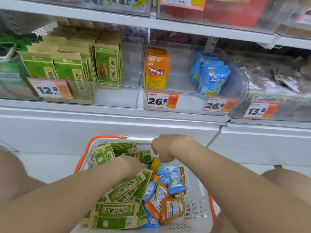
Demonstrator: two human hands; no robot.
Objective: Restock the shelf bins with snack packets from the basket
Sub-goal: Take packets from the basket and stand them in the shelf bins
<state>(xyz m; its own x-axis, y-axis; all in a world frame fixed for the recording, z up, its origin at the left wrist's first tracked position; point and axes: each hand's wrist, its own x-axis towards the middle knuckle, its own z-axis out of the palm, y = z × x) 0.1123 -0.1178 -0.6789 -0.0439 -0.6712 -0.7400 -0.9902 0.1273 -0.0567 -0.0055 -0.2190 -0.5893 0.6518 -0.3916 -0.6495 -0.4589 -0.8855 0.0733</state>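
The person crouches in front of the shelf with a white basket on the floor between the knees, its orange handle folded down along the rim. The left grip is down inside the basket, lying over the heap of green sunflower seed packets that fills the basket's left half. Its fingertips are buried among them, so I cannot tell whether it holds one. The right grip hangs just above the far side of the basket with its fingers curled in. An upright orange pouch stands directly under it, but I cannot tell whether the fingers pinch it. Right of the green heap lie blue pouches and orange pouches, mixed together, several with the back label up.

Up on the shelf, well apart from both grips, the left clear bin holds upright rows of shelved green packets behind a 12.8 tag. The middle bin has a short row of shelved orange pouches at its left and shelved blue pouches at its right, each above a 26.8 price tag. Further right, a curved bin is piled with small wrapped snacks, marked 13.8
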